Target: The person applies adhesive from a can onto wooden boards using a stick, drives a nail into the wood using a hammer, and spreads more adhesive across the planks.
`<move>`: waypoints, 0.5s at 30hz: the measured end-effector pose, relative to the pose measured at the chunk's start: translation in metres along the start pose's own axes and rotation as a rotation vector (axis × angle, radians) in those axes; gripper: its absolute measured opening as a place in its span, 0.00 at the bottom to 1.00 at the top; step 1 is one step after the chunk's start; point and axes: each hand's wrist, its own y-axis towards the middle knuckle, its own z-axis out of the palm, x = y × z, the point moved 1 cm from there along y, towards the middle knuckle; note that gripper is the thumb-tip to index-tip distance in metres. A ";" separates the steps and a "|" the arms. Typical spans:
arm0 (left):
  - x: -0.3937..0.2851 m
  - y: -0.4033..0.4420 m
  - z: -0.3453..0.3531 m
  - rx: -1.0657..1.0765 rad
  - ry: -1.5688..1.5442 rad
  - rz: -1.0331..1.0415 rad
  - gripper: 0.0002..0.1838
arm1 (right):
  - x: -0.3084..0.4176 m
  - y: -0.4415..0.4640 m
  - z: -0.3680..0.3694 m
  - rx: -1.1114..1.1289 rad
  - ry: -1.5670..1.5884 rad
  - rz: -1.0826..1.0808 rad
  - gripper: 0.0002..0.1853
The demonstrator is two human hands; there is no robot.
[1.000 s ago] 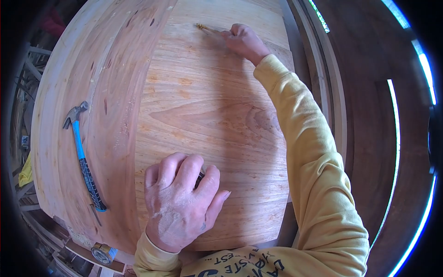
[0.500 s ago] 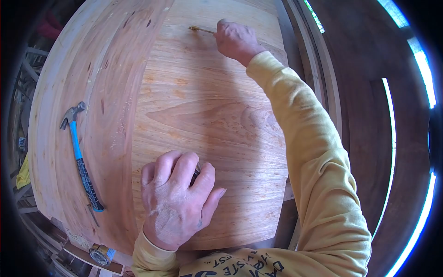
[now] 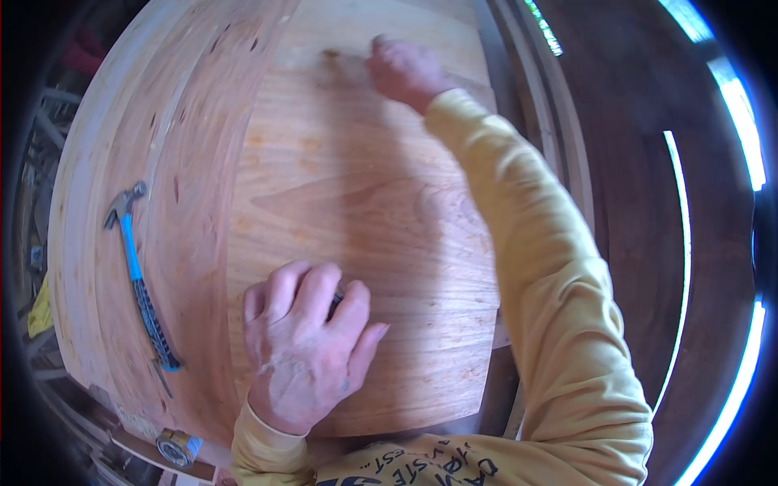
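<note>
My left hand rests on the near part of a wide wooden panel, fingers curled over a small dark object that is mostly covered. At the far part of the panel, my right hand is closed around a thin stick-like tool with a brownish tip; motion blurs both, and I cannot make out its kind. Left of my left hand lies a claw hammer with a blue and black handle, its head pointing away. A thin dark metal piece lies by the handle's end.
A round tape-like roll sits below the panel's near left edge. Yellow cloth and cluttered racks are at the left. Along the right side run long wooden beams and a dark wall with bright gaps.
My right hand and the tool have shifted slightly left and are now blurred. The whole view has moved a little; my left hand keeps its place on the panel.
</note>
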 end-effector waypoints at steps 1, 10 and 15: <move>-0.001 0.002 -0.001 -0.006 0.001 -0.001 0.21 | 0.007 0.005 0.005 -0.044 0.084 -0.009 0.17; -0.002 -0.002 -0.002 -0.029 0.014 0.020 0.20 | 0.012 -0.122 -0.020 -0.083 0.785 0.071 0.09; -0.006 0.003 -0.001 0.005 0.012 0.014 0.20 | -0.037 -0.212 -0.040 -0.218 0.748 0.156 0.08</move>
